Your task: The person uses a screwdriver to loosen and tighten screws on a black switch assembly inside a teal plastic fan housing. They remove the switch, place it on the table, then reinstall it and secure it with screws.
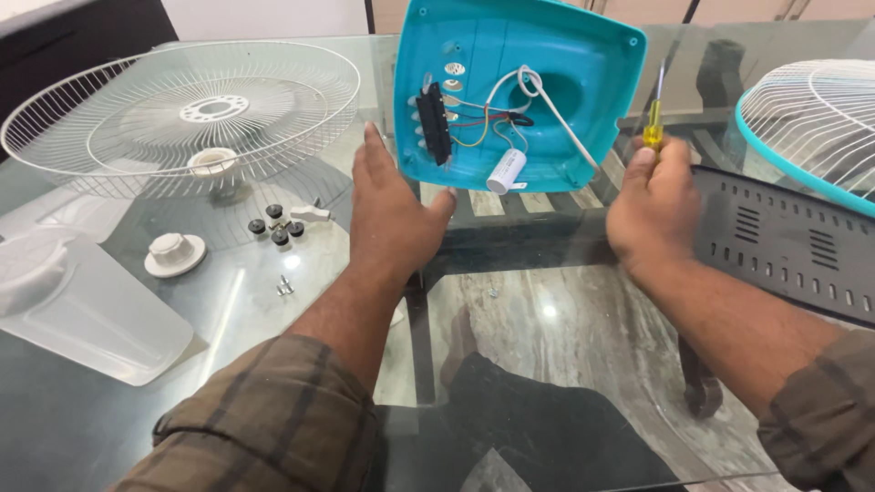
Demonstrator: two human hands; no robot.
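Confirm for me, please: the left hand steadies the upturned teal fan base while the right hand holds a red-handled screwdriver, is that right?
Not quite: the head view shows the screwdriver has a yellow handle, not red. The rest stands: the left hand steadies the upturned teal fan base, and the right hand holds the screwdriver.

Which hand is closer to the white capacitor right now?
Left. The left hand is just left of the white capacitor, at the teal housing's edge; the right hand, gripping the screwdriver, sits farther right.
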